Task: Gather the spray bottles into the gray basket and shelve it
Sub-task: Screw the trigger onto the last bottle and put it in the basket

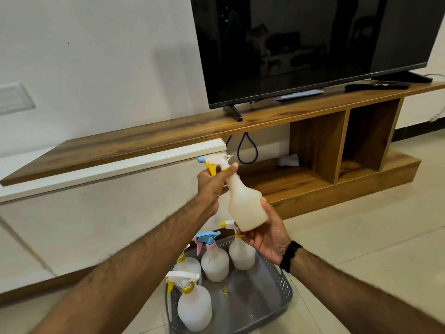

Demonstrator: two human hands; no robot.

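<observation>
I hold a white spray bottle with a yellow trigger and blue nozzle in the air, tilted, above the gray basket. My left hand grips its neck under the trigger. My right hand cups its base from below. The basket sits on the floor and holds several white spray bottles standing upright: one with a blue and pink head, one with a yellow nozzle, one with a white and yellow head, and another partly hidden behind it.
A wooden TV stand runs across the view with open shelf compartments at right and a low bottom shelf. A black television stands on top with remotes. A white cabinet front is at left. Tiled floor lies to the right.
</observation>
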